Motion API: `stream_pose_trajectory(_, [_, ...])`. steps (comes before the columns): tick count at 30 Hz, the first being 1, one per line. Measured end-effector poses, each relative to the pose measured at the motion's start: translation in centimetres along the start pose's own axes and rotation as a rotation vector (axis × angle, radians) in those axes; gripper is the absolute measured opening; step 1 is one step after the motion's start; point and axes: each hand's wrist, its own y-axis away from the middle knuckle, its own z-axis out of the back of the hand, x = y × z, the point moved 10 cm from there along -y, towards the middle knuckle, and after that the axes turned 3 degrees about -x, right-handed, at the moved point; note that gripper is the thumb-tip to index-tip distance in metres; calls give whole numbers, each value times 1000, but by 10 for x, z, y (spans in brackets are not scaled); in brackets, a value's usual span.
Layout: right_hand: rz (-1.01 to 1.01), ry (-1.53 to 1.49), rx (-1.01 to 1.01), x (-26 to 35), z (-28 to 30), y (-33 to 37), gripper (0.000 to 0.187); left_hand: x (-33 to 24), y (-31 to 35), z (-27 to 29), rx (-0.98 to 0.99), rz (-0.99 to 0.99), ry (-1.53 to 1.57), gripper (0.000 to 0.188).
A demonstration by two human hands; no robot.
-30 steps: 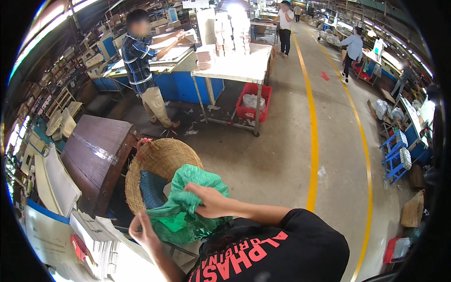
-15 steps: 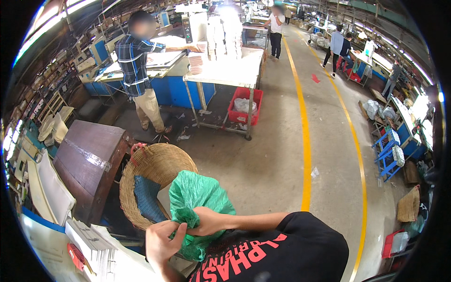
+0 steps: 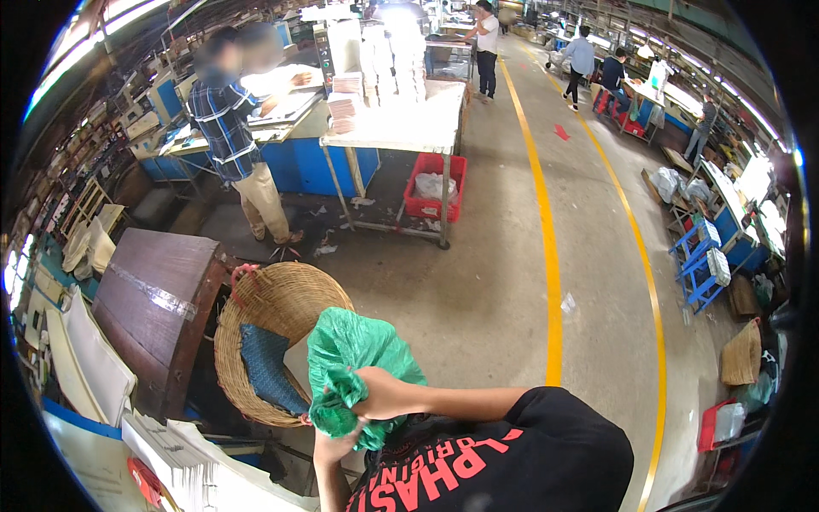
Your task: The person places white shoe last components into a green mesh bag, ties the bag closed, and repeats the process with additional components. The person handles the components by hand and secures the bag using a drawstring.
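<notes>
A puffed-out green plastic bag [image 3: 354, 334] is in front of me, its upper part bunched. My right hand [image 3: 381, 392] is closed round the gathered plastic, with a crumpled end sticking out past the fingers. Just below, my left hand [image 3: 335, 447] grips the lower folds of the same bag; the plastic partly hides its fingers. The bag overlaps the near rim of a round wicker basket [image 3: 300, 286], which holds a folded blue cloth-like piece [image 3: 269, 363]. What the bag contains is hidden.
A brown wooden box [image 3: 149, 286] stands left of the basket, with stacked white sheets [image 3: 175, 461] nearer me. Ahead are a white-topped table [image 3: 405, 128], a red crate [image 3: 435, 188] and a person in a plaid shirt [image 3: 223, 128]. Yellow floor lines [image 3: 546, 256] run along the aisle to the right.
My left hand has moved down and right, beneath the bunched plastic. My right hand has come over the bag's gathered part. The person in plaid has drawn an arm back from the paper stack.
</notes>
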Motion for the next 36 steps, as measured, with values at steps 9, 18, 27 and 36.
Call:
stream_pose_trajectory(9, [-80,-564,-207,-24,66,0,27,78,32,106,-766,68,1308,31])
stream_pose_trajectory(18, [-88,166,250,-26,-12,8,39,20,7,23,-262,80,487,52])
stream_pose_trajectory(27, [69,191,172,-26,4,10,36,50,17,41,-499,403,432,21])
stream_pose_trajectory(36, [-221,191,201,-73,-25,6,25,-19,-13,0,46,81,-102,44])
